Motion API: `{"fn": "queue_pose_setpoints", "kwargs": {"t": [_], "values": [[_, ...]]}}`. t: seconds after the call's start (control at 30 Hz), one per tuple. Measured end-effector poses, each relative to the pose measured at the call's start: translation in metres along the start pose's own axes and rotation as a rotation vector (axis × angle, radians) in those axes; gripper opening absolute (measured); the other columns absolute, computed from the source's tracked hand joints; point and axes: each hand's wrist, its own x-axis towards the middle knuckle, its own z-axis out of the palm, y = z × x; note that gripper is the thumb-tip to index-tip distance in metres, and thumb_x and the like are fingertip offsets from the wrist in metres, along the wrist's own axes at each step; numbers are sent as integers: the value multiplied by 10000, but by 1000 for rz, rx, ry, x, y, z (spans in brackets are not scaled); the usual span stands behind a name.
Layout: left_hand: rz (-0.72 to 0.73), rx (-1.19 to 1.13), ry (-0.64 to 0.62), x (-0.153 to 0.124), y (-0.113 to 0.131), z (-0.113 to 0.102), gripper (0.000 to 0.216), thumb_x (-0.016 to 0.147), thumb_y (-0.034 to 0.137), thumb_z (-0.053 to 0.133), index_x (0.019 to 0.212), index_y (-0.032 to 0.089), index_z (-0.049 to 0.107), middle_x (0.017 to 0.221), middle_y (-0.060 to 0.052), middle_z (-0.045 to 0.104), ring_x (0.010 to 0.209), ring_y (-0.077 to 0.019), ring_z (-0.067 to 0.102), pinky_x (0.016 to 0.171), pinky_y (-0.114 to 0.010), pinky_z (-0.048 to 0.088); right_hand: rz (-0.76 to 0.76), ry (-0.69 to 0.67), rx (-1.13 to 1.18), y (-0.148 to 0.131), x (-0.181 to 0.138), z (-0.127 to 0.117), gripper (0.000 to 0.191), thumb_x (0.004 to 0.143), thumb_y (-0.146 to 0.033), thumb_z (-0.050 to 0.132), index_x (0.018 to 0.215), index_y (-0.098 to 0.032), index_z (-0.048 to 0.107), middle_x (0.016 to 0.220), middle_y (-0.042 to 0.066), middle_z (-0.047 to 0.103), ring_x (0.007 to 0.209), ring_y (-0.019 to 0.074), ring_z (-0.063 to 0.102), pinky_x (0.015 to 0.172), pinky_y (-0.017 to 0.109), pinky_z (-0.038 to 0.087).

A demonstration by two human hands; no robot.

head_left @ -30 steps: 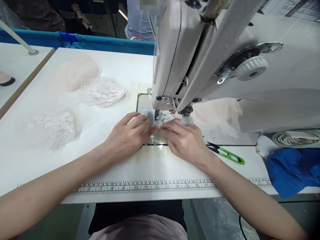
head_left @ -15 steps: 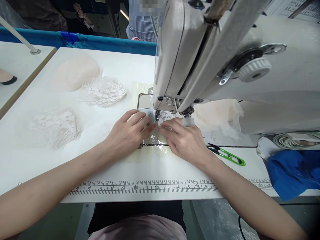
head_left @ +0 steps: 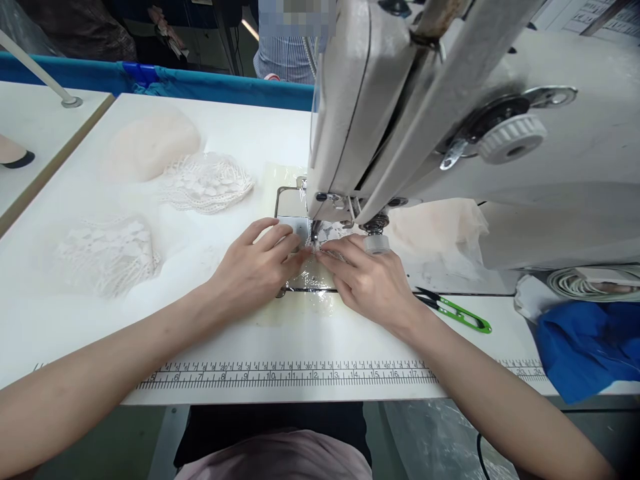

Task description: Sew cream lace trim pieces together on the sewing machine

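A small white lace piece (head_left: 327, 235) lies under the presser foot of a grey-white sewing machine (head_left: 450, 127). My left hand (head_left: 255, 267) rests palm down just left of the needle, its fingers stretched out and pressing on the lace's left edge. From the right, my right hand (head_left: 367, 280) lies flat too, fingertips on the lace close to the foot. The two sets of fingertips almost meet in front of the needle. The lace under the fingers is mostly hidden.
Two white lace pieces (head_left: 205, 181) (head_left: 107, 253) and a pale peach fabric pile (head_left: 153, 141) lie at the left of the white table (head_left: 240, 347). Green thread snips (head_left: 453, 311) sit right of my right hand. Blue cloth (head_left: 590, 347) lies at the right edge. A printed ruler (head_left: 300, 375) runs along the front.
Both hands have crept slightly toward the needle with the lace; otherwise nothing has visibly changed.
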Motion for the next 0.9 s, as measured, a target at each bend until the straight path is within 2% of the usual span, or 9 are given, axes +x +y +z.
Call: {"fn": "queue_pose_setpoints", "kwargs": {"t": [0.27, 0.47, 0.7, 0.9], "values": [[-102, -78, 11, 1, -4, 9, 258, 943, 97, 488, 1065, 186, 698, 947, -68, 689, 963, -216, 600, 924, -416, 480, 42, -78, -47, 1, 4, 3, 357, 895, -53, 470, 1129, -180, 707, 1132, 62, 708, 957, 195, 617, 739, 331, 459], [-97, -40, -16, 2, -5, 10, 265, 945, 104, 479, 1089, 179, 688, 979, -76, 693, 965, -227, 598, 900, -409, 483, 32, -61, -64, 1, 4, 4, 348, 907, -62, 449, 1118, -170, 704, 1147, 47, 709, 952, 193, 616, 759, 334, 452], [-145, -64, -28, 3, -5, 12, 277, 948, 111, 476, 1115, 199, 680, 997, -77, 693, 977, -232, 603, 894, -421, 484, 33, -102, -92, 2, 5, 5, 355, 907, -58, 464, 1151, -176, 693, 1175, 67, 703, 954, 207, 615, 780, 350, 451], [-155, -60, -29, 4, -6, 14, 274, 950, 114, 471, 1118, 184, 676, 994, -85, 689, 961, -237, 592, 872, -410, 483, 48, -65, -119, 5, 2, 4, 324, 916, -102, 493, 1143, -199, 703, 1176, 47, 708, 967, 211, 610, 781, 340, 441]]}}
